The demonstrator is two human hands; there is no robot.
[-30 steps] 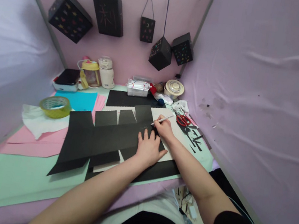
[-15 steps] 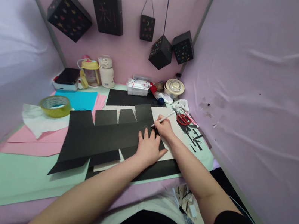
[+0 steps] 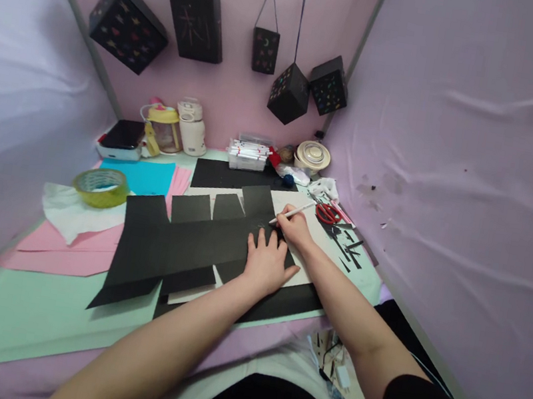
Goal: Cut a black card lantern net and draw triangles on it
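My right hand [image 3: 294, 226] is closed round a white pen [image 3: 293, 212], its tip down at the black card near the right end. A faint pale mark shows on the card just left of the tip. My left hand [image 3: 266, 261] lies flat with fingers spread, pressing on the same black card [image 3: 189, 241]. This card is long, with several cut flaps along both long edges, and its left end bends upward. Beneath its right part is a white sheet [image 3: 317, 240], and another black sheet [image 3: 280, 306] shows nearer to me.
Red-handled scissors [image 3: 327, 214] and black paper scraps [image 3: 347, 247] lie at the right. A roll of yellow tape [image 3: 101, 187], pink paper [image 3: 65, 255] and blue paper [image 3: 143, 175] are at the left. Behind stands a clear box of pens [image 3: 248, 156]. Black paper lanterns [image 3: 289, 94] hang above.
The pen tilts slightly differently in my right hand, its upper end a little further right. My left hand stays on the card. The whole view has shifted very slightly.
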